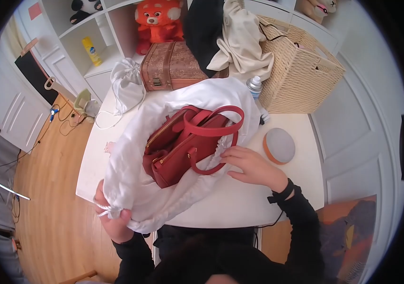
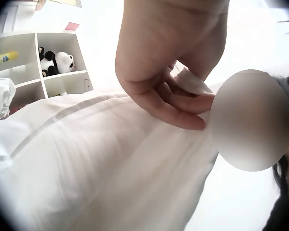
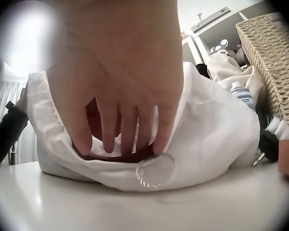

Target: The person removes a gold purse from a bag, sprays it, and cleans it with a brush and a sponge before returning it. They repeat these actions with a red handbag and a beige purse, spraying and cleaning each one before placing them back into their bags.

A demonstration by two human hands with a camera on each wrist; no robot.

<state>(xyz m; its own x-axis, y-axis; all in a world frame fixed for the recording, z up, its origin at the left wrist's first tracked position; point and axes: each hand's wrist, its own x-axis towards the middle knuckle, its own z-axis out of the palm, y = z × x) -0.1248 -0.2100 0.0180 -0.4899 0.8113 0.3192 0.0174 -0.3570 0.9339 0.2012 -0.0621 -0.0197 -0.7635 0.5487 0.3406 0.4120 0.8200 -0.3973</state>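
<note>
A red handbag (image 1: pixel 178 156) with gold zippers sits inside a white drawstring dust bag (image 1: pixel 121 156), whose mouth is spread around it on the table. One red handle (image 1: pixel 235 128) stands up; the other leans toward the near rim. At the near left, my left hand (image 1: pixel 113 218) pinches the cloth edge beside the white cord (image 1: pixel 109 209). The left wrist view shows this hand (image 2: pixel 171 72) with thumb and fingers curled on the fabric. My right hand (image 1: pixel 251 165) is at the right rim, beside the leaning handle. In the right wrist view its fingers (image 3: pixel 130 125) extend down, spread, over the bag's opening.
A round grey-topped brush or sponge (image 1: pixel 280 146) with an orange side lies right on the white table (image 1: pixel 301 184). Behind stand a spray can (image 1: pixel 254 87), a wicker basket (image 1: pixel 292 80), a brown case (image 1: pixel 173 64) and a small white pouch (image 1: pixel 126 85).
</note>
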